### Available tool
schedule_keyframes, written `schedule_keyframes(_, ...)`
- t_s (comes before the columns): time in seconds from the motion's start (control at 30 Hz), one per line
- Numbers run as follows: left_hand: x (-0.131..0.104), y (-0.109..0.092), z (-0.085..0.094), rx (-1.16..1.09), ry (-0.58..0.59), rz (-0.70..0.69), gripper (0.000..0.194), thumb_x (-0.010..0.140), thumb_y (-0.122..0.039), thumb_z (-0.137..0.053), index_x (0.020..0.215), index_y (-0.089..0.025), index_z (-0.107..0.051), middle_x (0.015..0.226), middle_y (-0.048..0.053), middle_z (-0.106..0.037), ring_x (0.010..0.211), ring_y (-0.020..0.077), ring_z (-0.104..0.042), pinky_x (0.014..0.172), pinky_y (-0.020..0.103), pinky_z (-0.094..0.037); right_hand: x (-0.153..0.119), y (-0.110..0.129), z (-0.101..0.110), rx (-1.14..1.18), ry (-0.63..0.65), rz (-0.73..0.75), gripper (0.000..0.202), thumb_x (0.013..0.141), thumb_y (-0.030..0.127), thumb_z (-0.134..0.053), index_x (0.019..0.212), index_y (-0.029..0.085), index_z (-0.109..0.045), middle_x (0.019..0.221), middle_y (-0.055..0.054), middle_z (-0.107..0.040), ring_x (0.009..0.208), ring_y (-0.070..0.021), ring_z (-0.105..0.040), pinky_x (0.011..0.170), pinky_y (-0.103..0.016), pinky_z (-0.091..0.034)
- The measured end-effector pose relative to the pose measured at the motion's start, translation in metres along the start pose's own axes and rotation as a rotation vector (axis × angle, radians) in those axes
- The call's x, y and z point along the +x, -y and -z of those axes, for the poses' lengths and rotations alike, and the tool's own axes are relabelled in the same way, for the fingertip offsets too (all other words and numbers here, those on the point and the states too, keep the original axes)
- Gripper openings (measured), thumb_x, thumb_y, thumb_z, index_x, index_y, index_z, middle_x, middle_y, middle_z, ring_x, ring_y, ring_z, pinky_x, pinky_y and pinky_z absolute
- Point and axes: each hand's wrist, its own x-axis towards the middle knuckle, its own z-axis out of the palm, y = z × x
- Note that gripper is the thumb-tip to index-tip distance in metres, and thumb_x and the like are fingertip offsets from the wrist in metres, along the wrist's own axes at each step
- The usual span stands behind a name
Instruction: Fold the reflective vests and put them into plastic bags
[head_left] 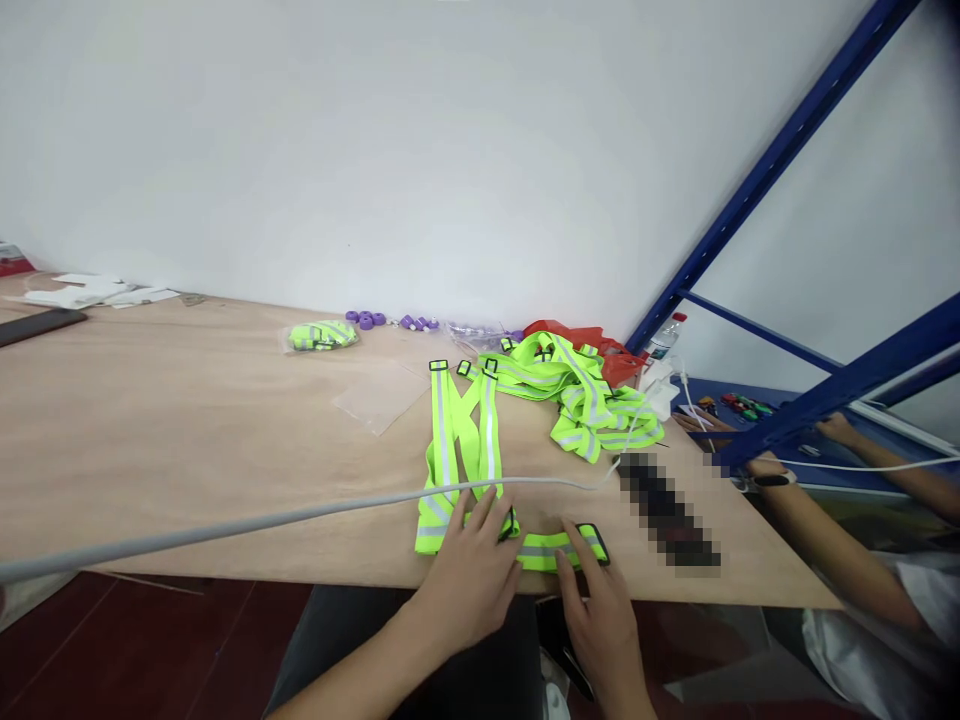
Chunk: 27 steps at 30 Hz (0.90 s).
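A neon-yellow reflective harness [444, 440] with grey stripes and black buckles lies on the table in front of me, its straps folded and crossing. My left hand [476, 575] rests on its lower part, fingers stretched out, close to a black buckle. From there a strap end [541, 552] runs right to another black buckle [596, 542]. My right hand [600, 610] touches this end with its fingers apart. Behind the harness, to the right, more reflective straps [577, 390] lie in a loose heap. A clear plastic bag [379, 395] lies flat to the left.
A white cable [322, 512] crosses above the wooden table [187, 450]. Along the wall are a bagged harness [322, 335], purple rolls [366, 320], a red bag [622, 365] and a bottle [666, 335]. Blue shelf posts [780, 160] and another person's arm [832, 520] are at right.
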Motion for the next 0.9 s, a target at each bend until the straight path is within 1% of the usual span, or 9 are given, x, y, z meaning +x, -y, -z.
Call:
schedule_keyframes(0.1,-0.003,0.004,0.000,-0.077,0.055,-0.041,0.026,0.096,-0.030,-0.060,0.119,-0.028,-0.073,0.161,0.011,-0.038,0.150,0.0401,-0.030,0.121,0.069,-0.019,0.000,0.001,0.000,0.027,-0.012,-0.017,0.046,0.105,0.043,-0.044,0.142,0.020,-0.059,0.126,-0.014,-0.071,0.115,-0.0338,-0.066,0.088,-0.048,-0.058)
schedule_keyframes(0.17,-0.005,0.007,0.007,-0.151,0.087,-0.065,0.017,0.096,-0.032,-0.062,0.101,-0.031,-0.078,0.162,0.005,-0.037,0.152,0.0384,-0.026,0.122,0.067,-0.015,0.000,0.002,-0.001,0.040,-0.032,-0.037,0.047,0.104,0.045,-0.044,0.141,0.020,-0.060,0.124,-0.015,-0.072,0.113,-0.0338,-0.067,0.088,-0.048,-0.058)
schedule_keyframes(0.23,-0.006,0.009,0.015,-0.204,0.116,-0.071,0.015,0.095,-0.033,-0.064,0.093,-0.030,-0.079,0.163,0.002,-0.037,0.153,0.0375,-0.024,0.122,0.067,-0.014,0.000,0.006,-0.001,0.051,-0.024,-0.049,0.046,0.104,0.045,-0.046,0.141,0.021,-0.060,0.120,-0.015,-0.073,0.107,-0.0327,-0.069,0.087,-0.048,-0.059)
schedule_keyframes(0.3,-0.006,0.008,0.021,-0.214,0.137,-0.073,0.015,0.094,-0.033,-0.065,0.103,-0.029,-0.076,0.162,0.004,-0.038,0.153,0.0375,-0.023,0.122,0.067,-0.012,0.002,0.013,0.001,0.068,0.003,-0.032,0.046,0.104,0.043,-0.047,0.142,0.022,-0.058,0.119,-0.015,-0.074,0.104,-0.0318,-0.070,0.086,-0.047,-0.060)
schedule_keyframes(0.37,-0.006,0.008,0.023,-0.202,0.149,-0.075,0.026,0.094,-0.030,-0.063,0.119,-0.025,-0.068,0.160,0.009,-0.042,0.154,0.0365,-0.022,0.123,0.067,-0.011,0.004,0.021,0.004,0.086,0.018,0.010,0.045,0.104,0.041,-0.049,0.144,0.023,-0.058,0.121,-0.014,-0.073,0.108,-0.0316,-0.070,0.087,-0.046,-0.060)
schedule_keyframes(0.47,-0.007,0.008,0.020,-0.201,0.127,-0.085,0.044,0.096,-0.024,-0.056,0.139,-0.019,-0.049,0.156,0.015,-0.045,0.155,0.0321,-0.020,0.125,0.064,-0.013,0.009,0.034,0.006,0.103,-0.006,0.073,0.042,0.103,0.038,-0.050,0.143,0.025,-0.059,0.125,-0.012,-0.072,0.115,-0.0319,-0.068,0.090,-0.047,-0.060)
schedule_keyframes(0.6,-0.008,0.011,0.010,-0.187,0.070,-0.114,0.058,0.099,-0.014,-0.043,0.154,-0.019,-0.024,0.156,0.016,-0.045,0.155,0.0277,-0.018,0.126,0.060,-0.018,0.014,0.044,0.003,0.119,-0.024,0.174,0.042,0.102,0.032,-0.052,0.143,0.026,-0.058,0.132,-0.011,-0.069,0.121,-0.0310,-0.065,0.097,-0.050,-0.058)
schedule_keyframes(0.73,-0.007,0.013,0.004,-0.160,0.064,-0.112,0.065,0.094,-0.005,-0.040,0.154,-0.020,-0.021,0.154,0.014,-0.048,0.154,0.0269,-0.024,0.126,0.058,-0.021,0.015,0.043,0.002,0.107,-0.050,0.259,0.043,0.101,0.025,-0.055,0.144,0.029,-0.058,0.134,-0.009,-0.068,0.123,-0.0304,-0.065,0.097,-0.050,-0.059)
schedule_keyframes(0.9,-0.006,0.011,0.009,-0.186,0.092,-0.087,0.062,0.096,-0.009,-0.045,0.153,-0.019,-0.023,0.153,0.014,-0.048,0.153,0.0291,-0.026,0.126,0.058,-0.022,0.015,0.042,0.007,0.139,-0.038,0.312,0.045,0.101,0.022,-0.053,0.145,0.030,-0.056,0.134,-0.010,-0.068,0.123,-0.0296,-0.064,0.099,-0.051,-0.058)
